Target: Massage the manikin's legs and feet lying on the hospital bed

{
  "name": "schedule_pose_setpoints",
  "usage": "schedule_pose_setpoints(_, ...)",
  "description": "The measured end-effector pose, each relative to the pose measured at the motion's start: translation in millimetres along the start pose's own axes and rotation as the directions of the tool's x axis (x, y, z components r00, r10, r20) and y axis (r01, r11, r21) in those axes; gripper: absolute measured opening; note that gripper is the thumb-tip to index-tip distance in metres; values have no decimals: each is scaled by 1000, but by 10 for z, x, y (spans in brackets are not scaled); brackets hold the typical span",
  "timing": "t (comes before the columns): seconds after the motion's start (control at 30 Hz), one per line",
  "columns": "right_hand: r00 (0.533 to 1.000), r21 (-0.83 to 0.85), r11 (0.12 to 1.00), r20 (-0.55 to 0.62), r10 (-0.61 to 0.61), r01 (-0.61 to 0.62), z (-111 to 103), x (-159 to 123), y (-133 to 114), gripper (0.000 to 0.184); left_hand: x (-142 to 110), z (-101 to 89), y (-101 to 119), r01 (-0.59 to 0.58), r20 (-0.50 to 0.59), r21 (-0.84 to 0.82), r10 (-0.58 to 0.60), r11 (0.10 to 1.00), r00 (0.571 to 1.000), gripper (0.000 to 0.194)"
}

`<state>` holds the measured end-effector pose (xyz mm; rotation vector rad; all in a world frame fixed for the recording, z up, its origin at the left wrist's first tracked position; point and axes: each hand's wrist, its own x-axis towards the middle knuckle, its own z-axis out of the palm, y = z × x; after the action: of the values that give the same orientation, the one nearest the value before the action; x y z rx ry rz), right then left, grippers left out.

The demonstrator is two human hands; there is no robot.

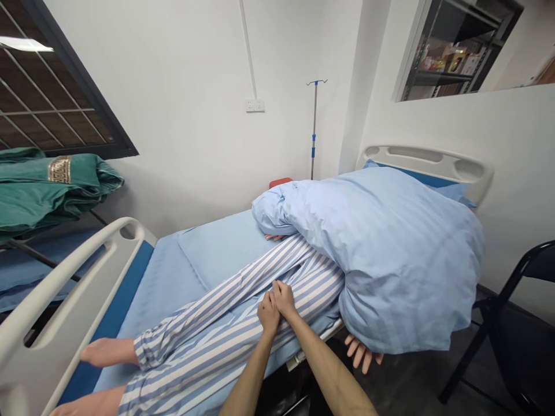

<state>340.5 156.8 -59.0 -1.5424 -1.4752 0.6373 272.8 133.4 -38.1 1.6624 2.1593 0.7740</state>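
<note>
A manikin-like figure lies on the bed in blue-and-white striped trousers, its bare foot near the footboard. A bunched light blue quilt covers its upper body, and one of its hands hangs out below the quilt at the bed's near side. Over the nearer thigh, my left hand and my right hand are close together, side by side, with fingers curled closed. What lies inside the fingers, if anything, is hidden; the striped cloth is directly beneath them.
The bed has a pale footboard at left and a headboard at right. An IV pole stands behind it. A black folding chair is at the right, and green folded cloth lies at far left.
</note>
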Motion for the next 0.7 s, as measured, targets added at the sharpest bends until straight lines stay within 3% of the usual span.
schedule_pose_setpoints(0.17, 997, -107, 994, 71, -12, 20, -77, 44, -90, 43, -51, 40, -44, 44, 86, 28, -46, 999, 995, 31)
schedule_pose_setpoints(0.27, 979, -266, 955, 189, -79, 129, -216, 104, -191, 37, -39, 13, -33, 48, 110, 8, -49, 999, 993, 29)
schedule_pose_setpoints(0.37, 955, -323, 918, 258, -149, 231, -355, 166, -210, 33, -48, 0, -5, 45, 122, 14, -46, 999, 991, 31)
schedule_pose_setpoints(0.43, 959, -309, 924, 241, -151, 224, -406, 180, -145, 36, -66, 3, 1, 32, 113, 23, -35, 999, 993, 35)
schedule_pose_setpoints(0.57, 992, -260, 960, 98, -85, 108, -412, 152, 64, 43, -84, 14, 11, 17, 93, 5, -17, 1000, 996, 33)
schedule_pose_setpoints(0.7, 995, -184, 979, 61, -82, 92, -388, 155, 171, 42, 2, 12, 188, 56, 90, -82, -48, 995, 995, 33)
